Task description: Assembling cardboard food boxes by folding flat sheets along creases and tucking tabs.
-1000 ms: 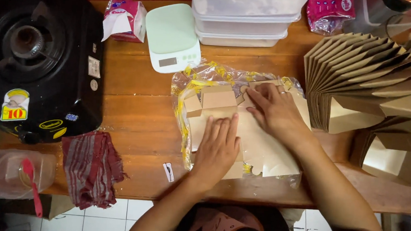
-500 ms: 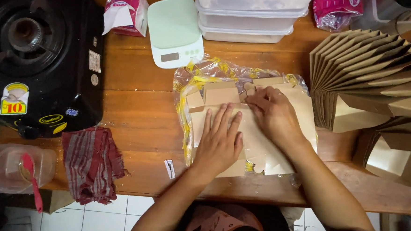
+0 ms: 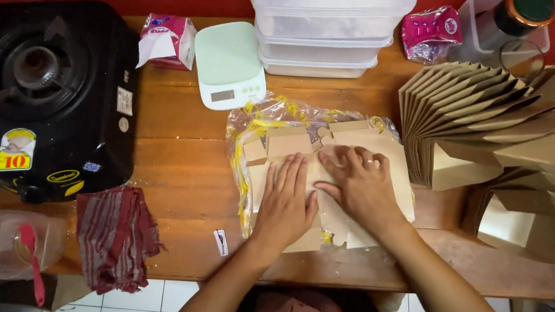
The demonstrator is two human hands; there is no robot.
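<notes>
A stack of flat brown cardboard box blanks [image 3: 396, 161] lies on a clear plastic bag with yellow print [image 3: 262, 116] in the middle of the wooden table [image 3: 182, 170]. My left hand [image 3: 286, 201] rests flat on the blanks, fingers together and pointing away from me. My right hand [image 3: 359, 184], a ring on one finger, presses down beside it with fingers curled over the top blank's edge. Both hands touch the cardboard; neither lifts it.
A black single-burner gas stove [image 3: 46, 93] fills the left. A pale green kitchen scale [image 3: 229, 63], tissue pack [image 3: 166, 40], stacked clear plastic containers [image 3: 328, 26] and pink packet [image 3: 433, 32] stand behind. Folded brown boxes [image 3: 482, 122] fan out at right. A red striped cloth [image 3: 116, 236] hangs off the front edge.
My right hand has slid a little toward me and to the left on the cardboard, closer to my left hand. My left hand has barely moved.
</notes>
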